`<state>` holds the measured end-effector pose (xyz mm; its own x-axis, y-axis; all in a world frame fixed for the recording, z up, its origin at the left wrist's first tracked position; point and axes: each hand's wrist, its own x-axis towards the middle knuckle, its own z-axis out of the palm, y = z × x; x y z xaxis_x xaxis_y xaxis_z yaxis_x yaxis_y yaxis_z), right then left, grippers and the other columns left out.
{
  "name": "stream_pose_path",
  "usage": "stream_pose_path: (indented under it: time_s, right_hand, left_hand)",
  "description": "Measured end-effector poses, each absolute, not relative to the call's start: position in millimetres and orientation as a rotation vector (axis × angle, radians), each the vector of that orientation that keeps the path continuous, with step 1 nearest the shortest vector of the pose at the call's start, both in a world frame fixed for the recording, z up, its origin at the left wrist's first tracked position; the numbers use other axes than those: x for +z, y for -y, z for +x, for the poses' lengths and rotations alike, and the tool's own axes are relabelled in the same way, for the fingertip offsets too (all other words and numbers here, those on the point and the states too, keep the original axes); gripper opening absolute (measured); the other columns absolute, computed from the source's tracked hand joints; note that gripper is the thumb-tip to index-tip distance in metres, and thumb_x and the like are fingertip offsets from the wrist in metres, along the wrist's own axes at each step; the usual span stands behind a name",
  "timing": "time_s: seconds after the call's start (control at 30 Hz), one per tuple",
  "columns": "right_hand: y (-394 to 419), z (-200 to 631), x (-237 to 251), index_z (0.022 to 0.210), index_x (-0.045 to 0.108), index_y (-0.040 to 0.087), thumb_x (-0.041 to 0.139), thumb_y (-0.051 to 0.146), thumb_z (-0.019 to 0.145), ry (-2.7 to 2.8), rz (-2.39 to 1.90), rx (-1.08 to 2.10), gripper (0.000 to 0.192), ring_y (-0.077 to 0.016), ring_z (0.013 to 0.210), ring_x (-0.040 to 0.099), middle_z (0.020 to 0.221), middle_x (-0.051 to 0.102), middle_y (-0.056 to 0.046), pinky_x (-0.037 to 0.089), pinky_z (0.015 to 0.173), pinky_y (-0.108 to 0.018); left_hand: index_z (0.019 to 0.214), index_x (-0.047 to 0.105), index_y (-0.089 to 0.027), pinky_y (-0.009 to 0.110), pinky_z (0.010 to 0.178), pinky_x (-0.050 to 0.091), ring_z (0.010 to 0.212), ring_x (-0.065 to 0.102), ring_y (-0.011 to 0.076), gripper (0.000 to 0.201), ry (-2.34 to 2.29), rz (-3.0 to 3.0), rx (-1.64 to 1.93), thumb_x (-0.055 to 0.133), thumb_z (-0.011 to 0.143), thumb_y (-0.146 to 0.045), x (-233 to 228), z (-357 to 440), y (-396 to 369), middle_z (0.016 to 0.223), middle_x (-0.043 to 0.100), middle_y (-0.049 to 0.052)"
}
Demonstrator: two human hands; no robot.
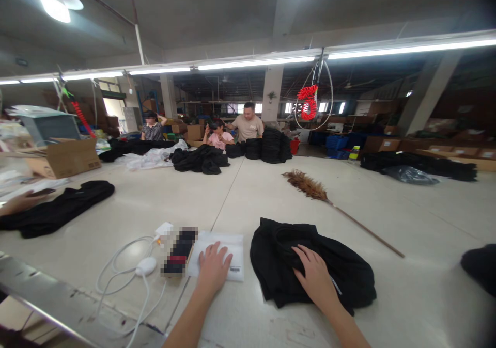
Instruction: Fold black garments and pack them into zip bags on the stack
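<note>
The thin, translucent white plastic bag [237, 243], flat at the lower centre of the frame, could slide or crease if the left hand [214, 265] pushed sideways over the pale, smooth tabletop [263, 193]; the soft black fabric garment [335, 255], lower right of centre, might bunch if the right hand [310, 268] dragged it. Both hands reach in from the bottom edge, palms down: left fingers spread on the bag, right fingers slightly parted on the cloth (neither seems clamped on anything).
</note>
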<state>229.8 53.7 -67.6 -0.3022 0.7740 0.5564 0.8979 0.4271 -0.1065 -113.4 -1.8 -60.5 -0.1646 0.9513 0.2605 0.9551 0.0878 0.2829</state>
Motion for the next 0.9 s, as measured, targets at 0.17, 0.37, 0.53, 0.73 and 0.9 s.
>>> stream_pose_path:
  time_s: [0.17, 0.37, 0.53, 0.73, 0.9]
  right_hand:
    - [-53.2, 230.0, -67.3, 0.131, 0.056, 0.023, 0.053, 0.021, 0.084, 2.144, -1.392, -0.313, 0.048, -0.0279, 0.120, 0.054, 0.132, 0.059, -0.009, 0.042, 0.104, -0.044]
    - [-52.7, 229.0, -65.8, 0.131, 0.057, 0.023, 0.054, 0.022, 0.085, 2.140, -1.382, -0.306, 0.046, -0.0285, 0.120, 0.054, 0.131, 0.059, -0.009, 0.042, 0.104, -0.045]
    - [-53.0, 229.2, -66.6, 0.131, 0.057, 0.023, 0.054, 0.021, 0.084, 2.144, -1.396, -0.303, 0.047, -0.0284, 0.120, 0.054, 0.132, 0.059, -0.009, 0.041, 0.103, -0.045]
    - [-53.7, 229.9, -67.8, 0.131, 0.057, 0.023, 0.053, 0.023, 0.085, 2.146, -1.385, -0.320, 0.046, -0.0283, 0.120, 0.054, 0.131, 0.059, -0.010, 0.041, 0.103, -0.044]
    - [-53.7, 229.9, -67.3, 0.131, 0.056, 0.023, 0.053, 0.022, 0.085, 2.145, -1.381, -0.296, 0.046, -0.0285, 0.120, 0.054, 0.131, 0.059, -0.010, 0.041, 0.103, -0.045]
  left_hand:
    - [0.124, 0.065, -0.030, 0.054, 0.110, 0.027, 0.132, 0.043, 0.0292, 0.039, 2.320, -2.030, -0.621, 0.037, 0.100, -0.043, -59.9, -113.7, 1.9, 0.146, 0.051, 0.007]
    - [0.125, 0.064, -0.030, 0.054, 0.110, 0.027, 0.132, 0.042, 0.0291, 0.040, 2.339, -2.037, -0.594, 0.036, 0.100, -0.043, -56.9, -113.6, 3.1, 0.147, 0.051, 0.006]
    - [0.126, 0.063, -0.030, 0.053, 0.111, 0.026, 0.134, 0.041, 0.0290, 0.040, 2.362, -2.041, -0.565, 0.036, 0.100, -0.043, -54.9, -113.2, 3.4, 0.148, 0.049, 0.006]
    - [0.125, 0.063, -0.030, 0.055, 0.110, 0.027, 0.133, 0.042, 0.0292, 0.040, 2.333, -2.059, -0.611, 0.036, 0.099, -0.044, -57.4, -115.1, 3.5, 0.147, 0.050, 0.006]
    - [0.127, 0.062, -0.030, 0.055, 0.111, 0.026, 0.133, 0.041, 0.0294, 0.040, 2.338, -2.065, -0.599, 0.038, 0.098, -0.043, -59.1, -115.8, 2.7, 0.147, 0.050, 0.007]
